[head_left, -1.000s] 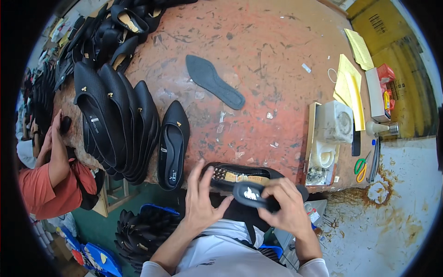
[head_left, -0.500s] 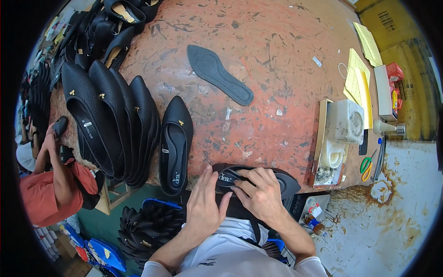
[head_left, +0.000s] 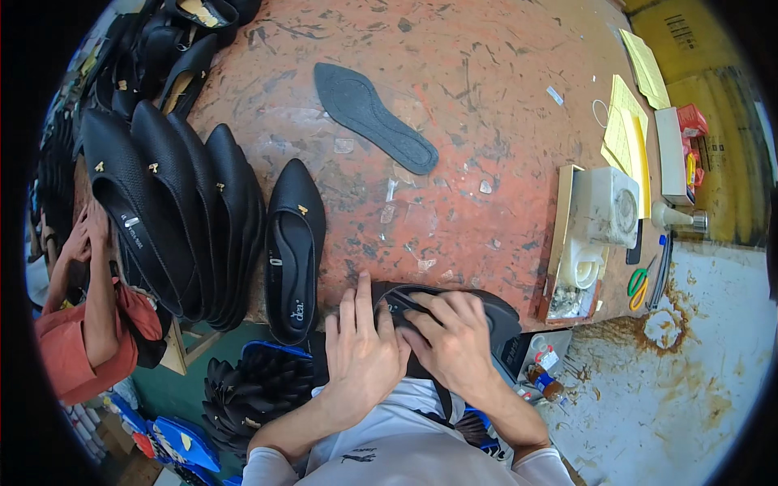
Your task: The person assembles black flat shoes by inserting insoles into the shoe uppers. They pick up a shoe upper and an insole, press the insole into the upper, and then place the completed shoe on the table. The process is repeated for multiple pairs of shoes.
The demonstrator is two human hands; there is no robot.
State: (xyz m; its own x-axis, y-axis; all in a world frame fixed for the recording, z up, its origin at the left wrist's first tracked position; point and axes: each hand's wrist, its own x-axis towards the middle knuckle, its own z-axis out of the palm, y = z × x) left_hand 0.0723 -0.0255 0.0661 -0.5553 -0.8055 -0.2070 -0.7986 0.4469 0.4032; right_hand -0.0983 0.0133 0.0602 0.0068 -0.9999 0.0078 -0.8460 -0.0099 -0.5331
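Note:
A black pointed flat shoe (head_left: 500,314) lies sideways at the table's near edge, toe to the right. My left hand (head_left: 366,344) holds its heel end, long fingers stretched along the back and thumb toward the opening. Bent fingers of my right hand (head_left: 454,330) reach into the shoe and grip it around the opening. The insole under both hands is mostly covered. Just left stands a matching black flat (head_left: 296,198) with a small gold ornament, toe pointing away. Farther off lies a loose dark grey insole (head_left: 377,121).
Nested black flats (head_left: 174,219) line the table's left side, with more shoes (head_left: 190,73) behind. At right are a carton tray (head_left: 559,243) with a whitish container (head_left: 608,206), scissors (head_left: 639,287) and yellow papers (head_left: 624,134). A co-worker's arm (head_left: 99,283) shows far left.
My left hand has shifted right and up over the heel, covering more of the insole. My right hand stays in the shoe. The whole view has shifted slightly; the co-worker's hands have moved.

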